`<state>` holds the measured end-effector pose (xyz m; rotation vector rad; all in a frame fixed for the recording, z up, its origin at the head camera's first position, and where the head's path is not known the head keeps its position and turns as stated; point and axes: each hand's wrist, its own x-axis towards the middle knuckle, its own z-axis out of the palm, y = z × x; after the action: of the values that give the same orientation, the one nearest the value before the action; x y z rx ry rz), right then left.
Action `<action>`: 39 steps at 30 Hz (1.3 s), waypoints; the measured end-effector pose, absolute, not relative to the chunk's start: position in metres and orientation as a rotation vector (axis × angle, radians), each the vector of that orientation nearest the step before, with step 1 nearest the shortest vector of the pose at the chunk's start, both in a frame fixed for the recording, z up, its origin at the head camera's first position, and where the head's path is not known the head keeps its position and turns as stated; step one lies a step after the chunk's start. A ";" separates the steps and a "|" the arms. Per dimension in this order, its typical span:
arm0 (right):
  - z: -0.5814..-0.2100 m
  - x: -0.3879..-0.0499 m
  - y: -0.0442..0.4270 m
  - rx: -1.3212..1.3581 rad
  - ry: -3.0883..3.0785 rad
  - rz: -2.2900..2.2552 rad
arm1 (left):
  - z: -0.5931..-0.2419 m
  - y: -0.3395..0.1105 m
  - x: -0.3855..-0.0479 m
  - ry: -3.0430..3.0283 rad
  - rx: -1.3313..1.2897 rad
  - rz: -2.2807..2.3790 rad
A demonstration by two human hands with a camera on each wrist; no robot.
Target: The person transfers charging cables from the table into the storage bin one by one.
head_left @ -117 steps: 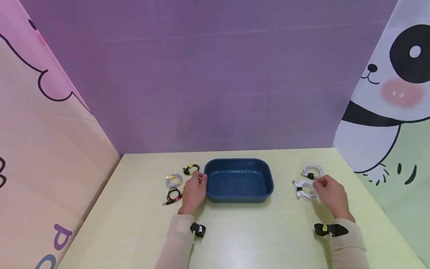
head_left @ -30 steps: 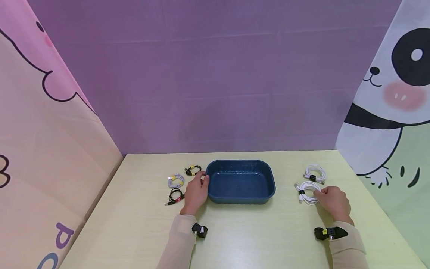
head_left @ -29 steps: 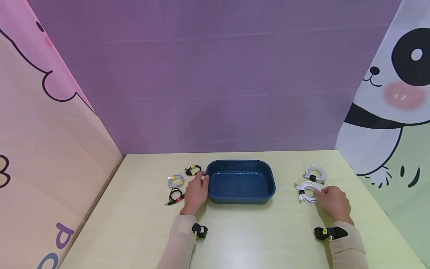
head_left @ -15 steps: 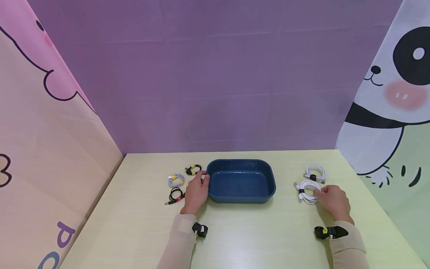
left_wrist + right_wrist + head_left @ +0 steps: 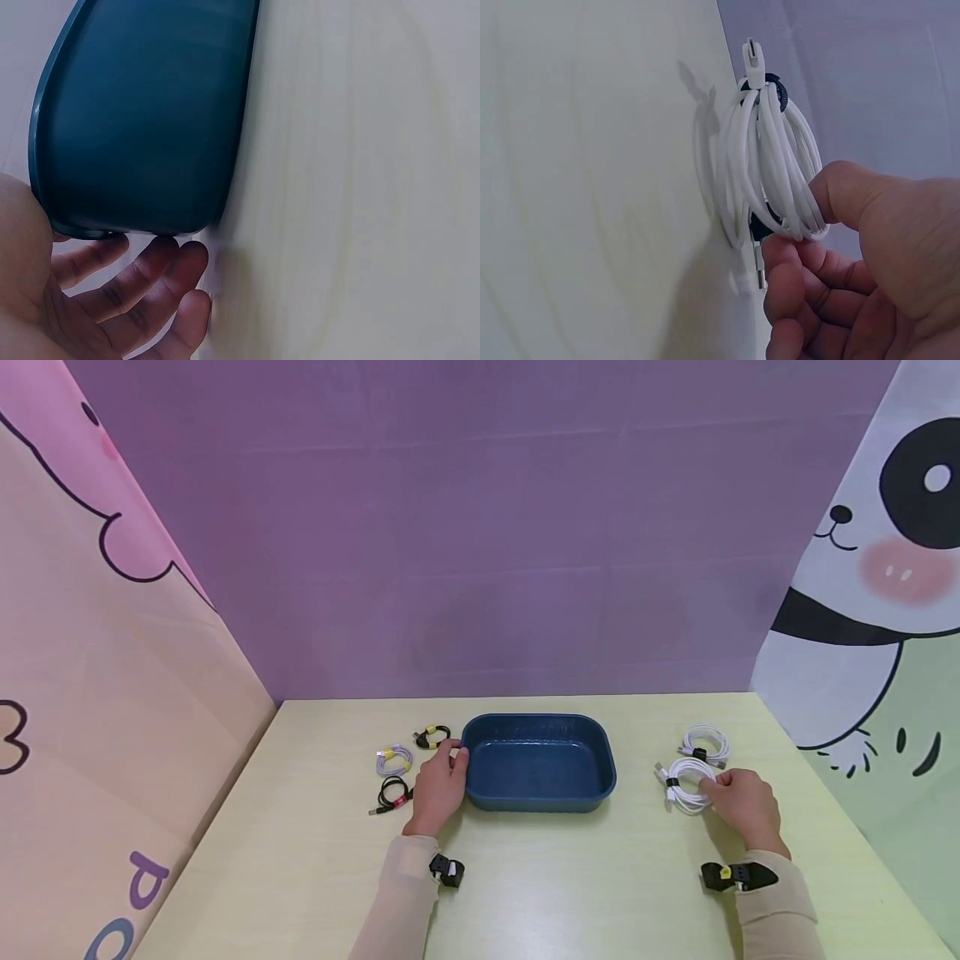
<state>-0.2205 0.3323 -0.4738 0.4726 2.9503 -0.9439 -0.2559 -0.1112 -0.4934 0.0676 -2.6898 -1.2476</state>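
- Fingers (image 5: pixel 785 289) of the right hand (image 5: pixel 744 806) are pinched with the thumb (image 5: pixel 841 191) on the nearest edge of the coiled white cable (image 5: pixel 686 787), which projects beyond their tips.
- Light, springy, smooth handling is to be expected; all strands are best grasped together, with the black tie (image 5: pixel 781 94) kept ahead of the fingertips.
- At the left hand (image 5: pixel 438 789), slightly spread fingers are rested against the blue tray (image 5: pixel 540 807); whether its rim is pinched cannot be told.
- Clearance beneath the coil is hard to make out.

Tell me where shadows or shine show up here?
Head view: a pale sheen on the table, a soft shadow beside the right hand; left wrist view: a blurry-edged shadow beside the left hand; right wrist view: the white cable casts its shadow leftward.
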 end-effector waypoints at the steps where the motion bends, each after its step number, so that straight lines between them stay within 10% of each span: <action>1: -0.474 -0.221 0.332 0.474 2.951 -0.942 | -0.493 -0.111 -0.256 -2.690 0.069 -1.247; 39: -0.460 -0.220 0.324 0.440 2.991 -0.940 | -0.496 -0.112 -0.258 -2.683 0.058 -1.231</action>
<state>-0.2199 0.3243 -0.4602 0.4399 2.9907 -0.9402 -0.2579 -0.1116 -0.4960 0.0582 -2.6835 -1.2314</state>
